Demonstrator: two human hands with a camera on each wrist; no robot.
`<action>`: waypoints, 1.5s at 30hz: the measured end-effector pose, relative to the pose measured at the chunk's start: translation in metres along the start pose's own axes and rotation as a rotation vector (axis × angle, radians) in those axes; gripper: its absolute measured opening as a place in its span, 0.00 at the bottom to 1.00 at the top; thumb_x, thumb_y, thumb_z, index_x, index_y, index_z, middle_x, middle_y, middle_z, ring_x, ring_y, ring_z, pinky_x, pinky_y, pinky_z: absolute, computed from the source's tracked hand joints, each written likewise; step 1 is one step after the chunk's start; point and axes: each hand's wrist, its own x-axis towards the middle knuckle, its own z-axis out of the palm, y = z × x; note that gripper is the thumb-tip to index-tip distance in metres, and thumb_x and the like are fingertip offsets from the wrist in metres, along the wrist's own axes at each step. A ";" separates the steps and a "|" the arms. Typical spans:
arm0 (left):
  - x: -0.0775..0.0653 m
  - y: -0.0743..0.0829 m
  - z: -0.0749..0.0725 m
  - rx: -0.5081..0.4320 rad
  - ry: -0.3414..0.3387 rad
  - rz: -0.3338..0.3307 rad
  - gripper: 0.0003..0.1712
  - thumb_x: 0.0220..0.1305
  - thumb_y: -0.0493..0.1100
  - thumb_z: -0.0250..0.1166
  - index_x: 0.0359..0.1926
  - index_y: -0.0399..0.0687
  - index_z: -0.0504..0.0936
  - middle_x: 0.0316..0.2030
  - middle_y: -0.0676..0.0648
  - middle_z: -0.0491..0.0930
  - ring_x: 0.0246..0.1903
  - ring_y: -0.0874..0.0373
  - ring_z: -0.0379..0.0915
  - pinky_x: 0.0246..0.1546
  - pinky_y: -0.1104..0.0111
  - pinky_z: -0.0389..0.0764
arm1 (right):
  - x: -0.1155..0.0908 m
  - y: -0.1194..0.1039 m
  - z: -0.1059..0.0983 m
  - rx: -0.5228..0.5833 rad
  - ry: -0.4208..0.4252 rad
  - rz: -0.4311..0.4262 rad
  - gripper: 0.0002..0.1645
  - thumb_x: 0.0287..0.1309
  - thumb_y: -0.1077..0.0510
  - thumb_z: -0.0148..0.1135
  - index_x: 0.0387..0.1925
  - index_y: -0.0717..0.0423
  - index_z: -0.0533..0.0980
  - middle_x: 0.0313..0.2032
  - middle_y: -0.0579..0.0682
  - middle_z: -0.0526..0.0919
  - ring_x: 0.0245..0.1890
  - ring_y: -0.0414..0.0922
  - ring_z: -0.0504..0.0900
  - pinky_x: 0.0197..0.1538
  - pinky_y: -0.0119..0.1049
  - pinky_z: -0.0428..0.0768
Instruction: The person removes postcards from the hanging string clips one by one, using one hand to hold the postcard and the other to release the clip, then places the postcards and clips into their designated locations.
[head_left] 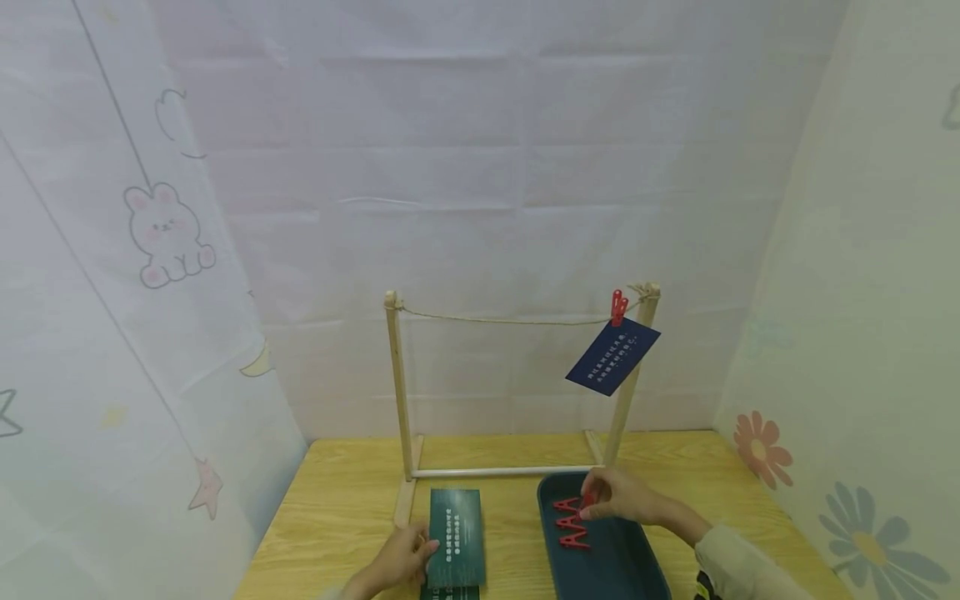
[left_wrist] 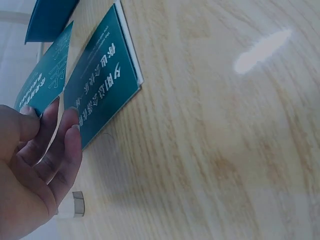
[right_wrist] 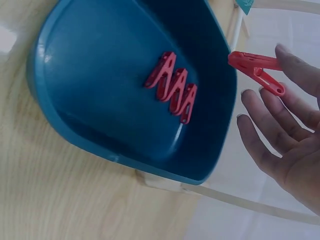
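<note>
My left hand (head_left: 399,557) pinches a green card (head_left: 457,533) with white writing by its edge, thumb on top. In the left wrist view this card (left_wrist: 50,70) is raised off a stack of similar green cards (left_wrist: 107,80). Between thumb and fingers of my right hand (right_wrist: 295,110) is a red clothespin (right_wrist: 257,67), held above the far end of a blue tray (right_wrist: 115,155). Three more red clothespins (right_wrist: 174,90) lie in a row inside that tray.
Behind the tray stands a wooden frame (head_left: 400,383) with a string (head_left: 495,322) tied across its posts. A dark blue card (head_left: 615,357) hangs tilted from the string's right end, under a red clothespin (head_left: 618,308). Printed cloth walls surround the wooden table (head_left: 337,500).
</note>
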 end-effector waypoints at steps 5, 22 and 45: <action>-0.006 -0.004 -0.001 0.009 -0.027 0.010 0.12 0.75 0.40 0.55 0.33 0.39 0.73 0.17 0.52 0.78 0.14 0.65 0.73 0.14 0.76 0.71 | -0.006 0.006 0.005 -0.009 -0.064 0.062 0.15 0.57 0.61 0.71 0.42 0.64 0.76 0.34 0.57 0.80 0.30 0.42 0.77 0.32 0.32 0.78; -0.020 -0.010 0.001 -0.081 -0.107 -0.093 0.11 0.75 0.37 0.55 0.32 0.40 0.73 0.16 0.48 0.78 0.14 0.67 0.73 0.14 0.77 0.73 | -0.018 0.027 0.028 -0.114 -0.157 0.029 0.13 0.57 0.64 0.69 0.42 0.65 0.77 0.37 0.53 0.81 0.36 0.44 0.80 0.35 0.33 0.79; -0.027 -0.022 0.008 0.034 -0.120 -0.215 0.14 0.73 0.40 0.59 0.28 0.41 0.76 0.19 0.53 0.73 0.19 0.63 0.68 0.20 0.72 0.69 | -0.025 0.038 0.056 -0.480 -0.137 0.085 0.16 0.46 0.56 0.79 0.36 0.55 0.81 0.34 0.38 0.74 0.33 0.34 0.74 0.35 0.34 0.78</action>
